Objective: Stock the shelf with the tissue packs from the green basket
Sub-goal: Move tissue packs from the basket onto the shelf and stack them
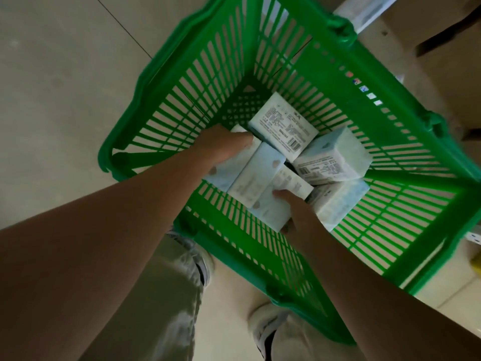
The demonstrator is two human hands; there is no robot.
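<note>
The green basket [390, 95] stands on the floor below me, holding several white and pale-blue tissue packs. Both my hands reach down into it. My left hand [223, 147] grips a pale-blue pack [229, 170] at the left of the pile. My right hand [296, 207] holds another pack [270, 204] near the basket's front wall, thumb on its top. One pack with a barcode [283, 123] lies label-up at the back. Two more packs [335, 157] [341, 199] lie to the right, untouched.
Pale floor tiles [65, 87] spread to the left. My trouser legs and shoes [263, 327] are under the basket's front edge. A white shelf edge [364, 11] shows at the top right, with a dark object [447, 37] beside it.
</note>
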